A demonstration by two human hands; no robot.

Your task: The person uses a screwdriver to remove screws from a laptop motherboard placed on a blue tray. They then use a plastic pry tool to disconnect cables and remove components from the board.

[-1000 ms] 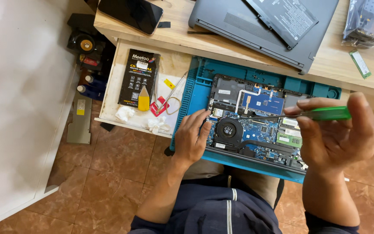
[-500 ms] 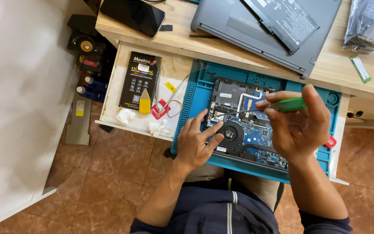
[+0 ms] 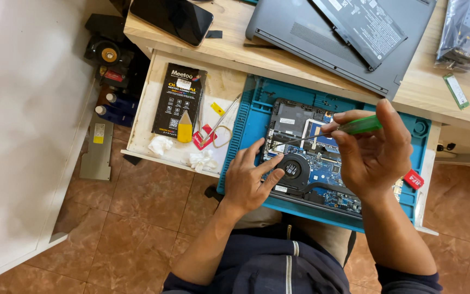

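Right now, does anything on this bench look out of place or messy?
Mostly orderly. Two crumpled white tissues lie loose in the open drawer, and the grey laptop cover sits askew on the desk. The right hand holds a green screwdriver over the motherboard.

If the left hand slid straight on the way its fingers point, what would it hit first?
The left hand points up and right across the open laptop board. Its fingertips already lie by the round black fan, so that comes first, probably; depth is hard to judge from above.

A dark phone (image 3: 172, 19) and grey laptop cover (image 3: 349, 38) lie on the wooden desk (image 3: 235, 46).
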